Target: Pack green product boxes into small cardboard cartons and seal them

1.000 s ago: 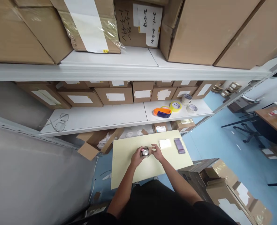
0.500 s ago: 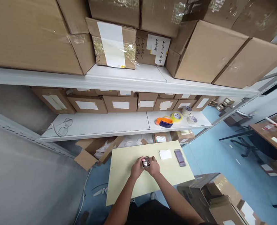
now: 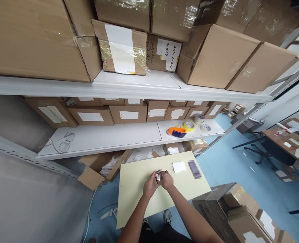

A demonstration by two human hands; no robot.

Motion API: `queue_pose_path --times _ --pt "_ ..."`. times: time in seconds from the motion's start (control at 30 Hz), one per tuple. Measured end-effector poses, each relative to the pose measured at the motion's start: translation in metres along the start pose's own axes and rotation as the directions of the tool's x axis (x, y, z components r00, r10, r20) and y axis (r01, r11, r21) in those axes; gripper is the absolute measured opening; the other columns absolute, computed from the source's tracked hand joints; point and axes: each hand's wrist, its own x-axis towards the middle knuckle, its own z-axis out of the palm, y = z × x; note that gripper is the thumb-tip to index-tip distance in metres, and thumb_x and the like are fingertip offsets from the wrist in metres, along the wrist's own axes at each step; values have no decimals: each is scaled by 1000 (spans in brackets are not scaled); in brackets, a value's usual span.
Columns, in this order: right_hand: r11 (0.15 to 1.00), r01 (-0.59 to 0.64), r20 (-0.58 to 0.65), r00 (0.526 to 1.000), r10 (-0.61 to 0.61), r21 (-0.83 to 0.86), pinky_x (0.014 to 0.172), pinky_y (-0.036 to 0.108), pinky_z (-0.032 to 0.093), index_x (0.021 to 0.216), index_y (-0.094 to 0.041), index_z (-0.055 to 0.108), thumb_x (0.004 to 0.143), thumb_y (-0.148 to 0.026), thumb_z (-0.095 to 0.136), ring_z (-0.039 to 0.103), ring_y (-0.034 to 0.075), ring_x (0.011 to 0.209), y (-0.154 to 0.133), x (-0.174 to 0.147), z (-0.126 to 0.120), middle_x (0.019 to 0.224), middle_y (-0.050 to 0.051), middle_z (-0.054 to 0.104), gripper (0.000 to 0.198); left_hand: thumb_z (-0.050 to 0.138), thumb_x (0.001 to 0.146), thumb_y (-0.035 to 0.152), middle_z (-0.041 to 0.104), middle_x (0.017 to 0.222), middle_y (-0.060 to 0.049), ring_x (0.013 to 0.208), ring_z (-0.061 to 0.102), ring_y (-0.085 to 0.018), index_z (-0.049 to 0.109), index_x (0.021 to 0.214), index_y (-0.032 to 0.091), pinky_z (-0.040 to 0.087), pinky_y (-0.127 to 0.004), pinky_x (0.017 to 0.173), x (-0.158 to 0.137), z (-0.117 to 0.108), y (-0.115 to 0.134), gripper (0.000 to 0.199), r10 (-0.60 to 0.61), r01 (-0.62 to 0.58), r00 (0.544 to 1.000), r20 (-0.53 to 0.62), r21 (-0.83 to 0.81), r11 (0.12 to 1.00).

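Note:
Over the pale yellow table (image 3: pixel 131 192), both hands are closed around one small shiny silver object (image 3: pixel 159 176) whose exact kind I cannot make out. My left hand (image 3: pixel 150 185) grips it from the left, and my right hand (image 3: pixel 167 181) from the right. Fingers cover most of its sides, leaving a bright curved surface showing between them. To the right of the hands lies a small stack of white paper (image 3: pixel 179 167). Farther right on the same table is a flat purple item (image 3: pixel 194 169), blurred out by pixels.
A white shelf (image 3: pixel 119 135) behind the table carries glasses (image 3: pixel 63 143), an orange and blue tape dispenser (image 3: pixel 177 132) and tape rolls (image 3: pixel 189 126). Cardboard boxes (image 3: pixel 129 114) line it. An open carton (image 3: pixel 92 175) stands at left, more cartons (image 3: pixel 212 206) at right.
The silver object has tilted between my hands, so less of its round shiny face shows. My hands stay over the same part of the table. The camera view has shifted slightly.

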Motion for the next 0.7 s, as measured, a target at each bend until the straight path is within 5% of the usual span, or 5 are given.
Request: queue_pose_path --times 0.13,0.37,0.53,0.7 --pt "1000 -26 6 1000 26 -14 84 39 53 112 -20 73 68 -30 81 70 34 107 -6 5 5 122 18 68 47 80 65 10 63 147 -6 135 58 -36 59 141 35 48 -47 113 -1 1 -3 83 -9 9 1000 -10 3 1000" --pt "991 131 -37 991 -130 15 97 43 51 108 -16 70 60 -30 82 52 41 136 -19 -5 -23 153 25 50 51 85 64 16 67 142 -10 133 60 -38 65 134 28 47 -47 112 -3 -5 14 74 -56 57 998 -42 10 998" --pt "963 177 -159 976 -146 202 77 33 50 113 -18 62 65 -32 78 72 29 92 -35 -24 -87 101 11 76 53 90 59 22 73 131 -4 128 62 -40 66 131 30 48 -48 108 -6 -6 31 76 -121 121 989 -80 -6 993" --pt "831 411 -295 903 -314 375 66 27 45 104 -23 62 66 -31 72 66 20 74 -47 -45 -171 82 -1 72 40 87 62 24 69 138 -10 133 59 -39 61 139 24 47 -45 108 -10 -4 37 81 -117 127 989 -93 115 985"
